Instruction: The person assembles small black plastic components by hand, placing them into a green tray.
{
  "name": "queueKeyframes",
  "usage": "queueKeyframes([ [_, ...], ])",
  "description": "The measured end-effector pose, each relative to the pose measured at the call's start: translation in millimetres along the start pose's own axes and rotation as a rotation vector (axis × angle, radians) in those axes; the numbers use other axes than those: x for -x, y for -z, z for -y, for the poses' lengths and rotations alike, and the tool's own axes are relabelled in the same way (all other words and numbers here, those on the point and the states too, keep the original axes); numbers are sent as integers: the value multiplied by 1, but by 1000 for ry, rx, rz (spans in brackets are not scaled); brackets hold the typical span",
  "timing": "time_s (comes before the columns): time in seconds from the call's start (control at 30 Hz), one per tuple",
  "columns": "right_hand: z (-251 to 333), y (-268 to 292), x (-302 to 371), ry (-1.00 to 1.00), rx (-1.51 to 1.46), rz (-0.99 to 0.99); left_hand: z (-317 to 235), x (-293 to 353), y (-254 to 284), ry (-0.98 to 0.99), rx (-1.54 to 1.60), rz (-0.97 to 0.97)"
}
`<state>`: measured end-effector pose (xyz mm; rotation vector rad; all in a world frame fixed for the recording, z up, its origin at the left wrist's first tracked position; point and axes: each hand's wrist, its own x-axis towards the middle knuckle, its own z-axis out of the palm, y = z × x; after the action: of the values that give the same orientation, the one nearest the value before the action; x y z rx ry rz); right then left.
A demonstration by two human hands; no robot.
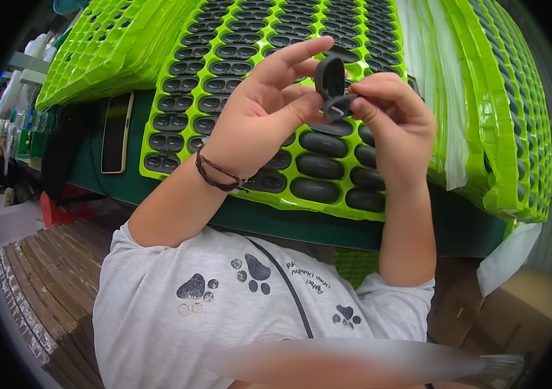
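Left hand (259,107) and right hand (398,117) raised, both pinching
Small black case (334,81) between thumbs and fingers: rounded, hinged open

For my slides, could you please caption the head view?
Both hands hold an open dark case above a green tray of more dark cases.

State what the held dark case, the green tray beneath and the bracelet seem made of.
The dark case: probably hard plastic, mostly matte, given its soft, dull highlights.
The green tray: likely thin, glossy moulded plastic, with shiny edges and formed pockets.
The bracelet: cord or leather, I can't tell which; thin, dull, dark strands.
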<state>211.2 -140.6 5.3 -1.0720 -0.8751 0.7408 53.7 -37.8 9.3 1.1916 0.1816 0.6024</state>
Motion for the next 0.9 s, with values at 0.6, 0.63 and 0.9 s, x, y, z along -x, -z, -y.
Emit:
queueKeyframes([
  [0.6, -1, 4, -1, 793, 599, 109, 0, 3, 11, -279, -109, 306],
  [0.63, -2, 3, -1, 753, 614, 111, 1, 4, 10, -269, -138, 254],
  [0.9, 8, -10, 4, 6, 261, 42, -2, 5, 11, -43, -156, 60],
])
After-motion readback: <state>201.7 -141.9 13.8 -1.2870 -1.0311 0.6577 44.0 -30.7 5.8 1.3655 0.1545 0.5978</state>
